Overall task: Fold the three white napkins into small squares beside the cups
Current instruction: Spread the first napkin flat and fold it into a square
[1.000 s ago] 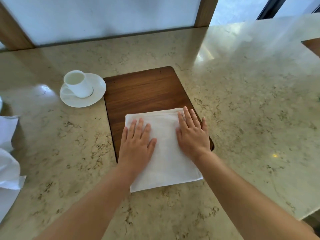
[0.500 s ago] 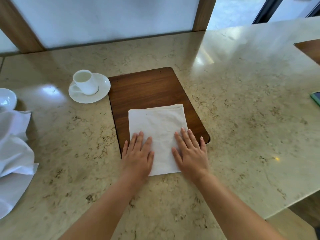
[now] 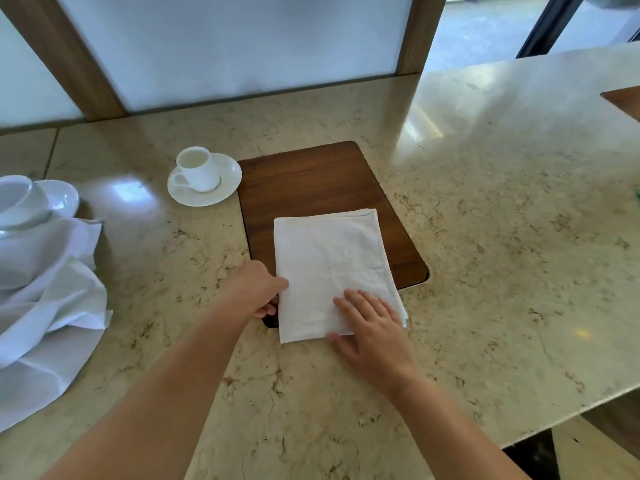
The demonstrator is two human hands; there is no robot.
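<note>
The folded napkin [image 3: 330,268] lies on the wooden board [image 3: 311,181] set in the stone surface [image 3: 502,254]. The right hand [image 3: 372,329] rests flat on its near corner, fingers straight and slightly spread. The left hand [image 3: 254,289] grips the napkin's left edge, fingers curled under.

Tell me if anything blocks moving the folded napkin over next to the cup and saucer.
Nothing visible does. The folded napkin lies on the wooden board, with the left hand at its left edge and the right hand flat on its near corner. Only bare board and countertop lie between it and the cup on its saucer.
</note>
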